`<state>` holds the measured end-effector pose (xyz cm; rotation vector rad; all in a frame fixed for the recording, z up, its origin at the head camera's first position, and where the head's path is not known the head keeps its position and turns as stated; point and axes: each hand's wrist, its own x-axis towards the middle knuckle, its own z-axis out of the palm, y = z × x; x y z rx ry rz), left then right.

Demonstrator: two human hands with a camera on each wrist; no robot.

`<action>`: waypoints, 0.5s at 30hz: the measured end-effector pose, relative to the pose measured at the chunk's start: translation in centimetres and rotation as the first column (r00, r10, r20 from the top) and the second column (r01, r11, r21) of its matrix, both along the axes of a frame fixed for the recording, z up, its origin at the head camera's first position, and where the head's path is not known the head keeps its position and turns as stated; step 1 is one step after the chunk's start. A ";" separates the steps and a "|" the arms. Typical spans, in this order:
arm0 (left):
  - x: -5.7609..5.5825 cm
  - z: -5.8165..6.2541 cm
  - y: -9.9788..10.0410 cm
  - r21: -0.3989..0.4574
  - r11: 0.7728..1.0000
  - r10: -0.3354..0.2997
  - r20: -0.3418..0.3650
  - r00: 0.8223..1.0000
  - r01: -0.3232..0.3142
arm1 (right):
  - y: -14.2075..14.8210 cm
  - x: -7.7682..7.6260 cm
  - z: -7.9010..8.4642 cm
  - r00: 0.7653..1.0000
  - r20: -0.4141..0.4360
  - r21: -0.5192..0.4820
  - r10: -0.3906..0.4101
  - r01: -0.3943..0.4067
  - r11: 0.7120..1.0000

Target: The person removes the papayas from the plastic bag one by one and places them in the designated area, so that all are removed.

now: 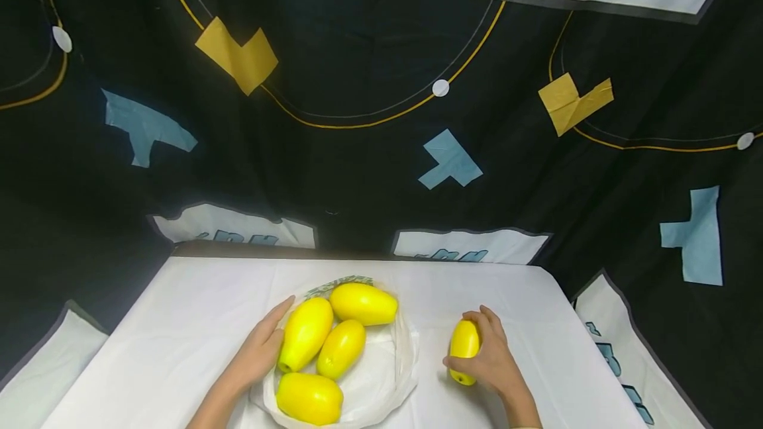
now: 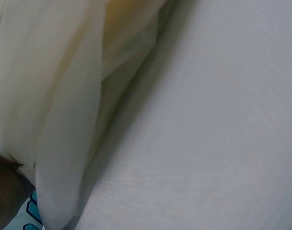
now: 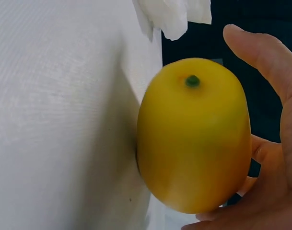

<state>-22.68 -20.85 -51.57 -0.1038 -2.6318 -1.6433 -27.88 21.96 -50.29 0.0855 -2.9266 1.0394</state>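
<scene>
A white plastic bag (image 1: 381,366) lies spread on the table with its mouth up, holding several smooth yellow oval fruits (image 1: 340,349). My left hand (image 1: 265,343) rests along the bag's left side, fingers extended beside the fruit there. In the left wrist view, the bag's folds (image 2: 64,115) hang beside the tabletop. To the right of the bag, my right hand (image 1: 491,356) holds another yellow fruit (image 3: 193,139), thumb on its near side and fingers round the far end. This fruit has a small green stem spot and sits low at the white table surface.
A white cloth covers the table (image 1: 208,296). Behind it hangs a dark curtain (image 1: 334,177) with blue and yellow tape patches and white printed panels. Green print shows on the bag's far rim (image 1: 340,283).
</scene>
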 end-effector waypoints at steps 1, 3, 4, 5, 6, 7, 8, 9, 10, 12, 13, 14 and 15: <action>0.0 0.0 0.0 0.000 1.000 0.000 0.004 1.000 0.000 | 0.0 0.0 0.1 1.000 -0.006 0.004 0.000 0.000 1.000; 0.0 0.0 0.1 0.000 1.000 0.001 0.013 1.000 -0.001 | 0.1 0.1 0.3 1.000 -0.018 0.013 0.004 -0.004 1.000; 0.0 0.0 0.1 -0.001 1.000 0.002 0.016 1.000 -0.002 | 0.1 0.1 0.4 1.000 -0.028 0.014 0.008 -0.008 1.000; 0.0 0.0 0.1 0.000 1.000 0.004 0.018 1.000 -0.004 | 0.2 0.1 0.6 0.999 -0.040 0.013 0.012 -0.012 1.000; 0.0 0.0 0.2 0.002 1.000 0.003 0.018 1.000 -0.003 | 0.2 0.0 0.7 0.999 -0.051 0.009 0.016 -0.016 1.000; 0.0 0.0 0.2 0.002 1.000 0.004 0.016 1.000 -0.004 | 0.3 0.0 0.9 0.998 -0.062 0.007 0.020 -0.020 1.000; 0.0 0.1 0.2 0.002 1.000 0.004 0.013 1.000 -0.004 | 0.3 0.0 1.1 0.997 -0.073 0.002 0.023 -0.023 1.000; 0.0 0.1 0.2 0.001 1.000 0.003 0.010 1.000 -0.003 | 0.3 0.0 1.3 0.996 -0.084 0.000 0.024 -0.024 1.000; 0.0 0.1 0.2 0.000 1.000 0.002 0.007 1.000 -0.002 | 0.3 0.0 1.5 0.995 -0.098 -0.006 0.025 -0.025 1.000; 0.0 0.2 0.2 -0.005 1.000 0.000 0.003 1.000 0.000 | 0.2 0.0 1.9 0.992 -0.124 -0.016 0.019 -0.021 1.000; 0.0 0.1 0.2 -0.006 1.000 -0.001 0.003 1.000 0.001 | 0.1 0.1 2.1 0.990 -0.138 -0.026 0.015 -0.019 0.999; 0.0 0.2 0.2 -0.005 1.000 -0.003 0.003 1.000 0.003 | 0.1 0.1 2.2 0.988 -0.154 -0.037 0.011 -0.017 0.999; 0.1 0.2 0.1 -0.003 1.000 -0.006 -0.002 1.000 0.006 | 0.0 0.2 2.4 0.985 -0.173 -0.049 0.006 -0.015 0.999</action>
